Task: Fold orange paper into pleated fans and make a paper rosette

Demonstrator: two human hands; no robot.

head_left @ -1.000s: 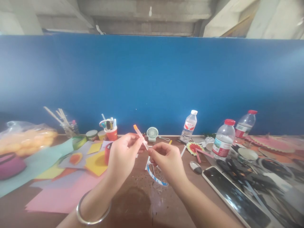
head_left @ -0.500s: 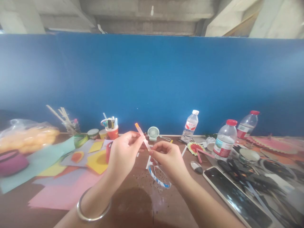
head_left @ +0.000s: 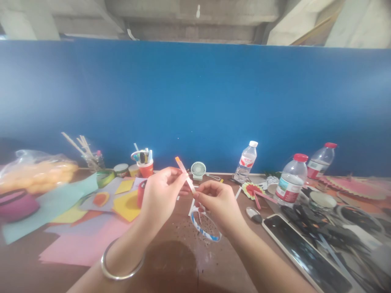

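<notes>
Orange-tipped, the pale strip (head_left: pixel 190 185) is pinched by left hand (head_left: pixel 161 195) and right hand (head_left: pixel 220 203) over the table (head_left: pixel 168 268), a ring (head_left: pixel 205 233) below, slim items filling the red cup (head_left: pixel 146 169), sticks (head_left: pixel 73 142) leaning in a clear container (head_left: pixel 97 162).

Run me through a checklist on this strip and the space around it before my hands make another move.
1. Left hand grips the strip near its middle: ok, pinched by thumb and fingers.
2. Right hand has the lower end: ok, pinched between thumb and fingers.
3. Orange tip free of the fingers: ok, it sticks out above the left hand.
4. Surface below the hands free of bits: not ok, dark specks are scattered around the blue-and-white band.
5. White-capped bottle closed and upright: ok.
6. Strip firmly stuck or folded at the lower end: cannot tell, fingers cover it.
</notes>
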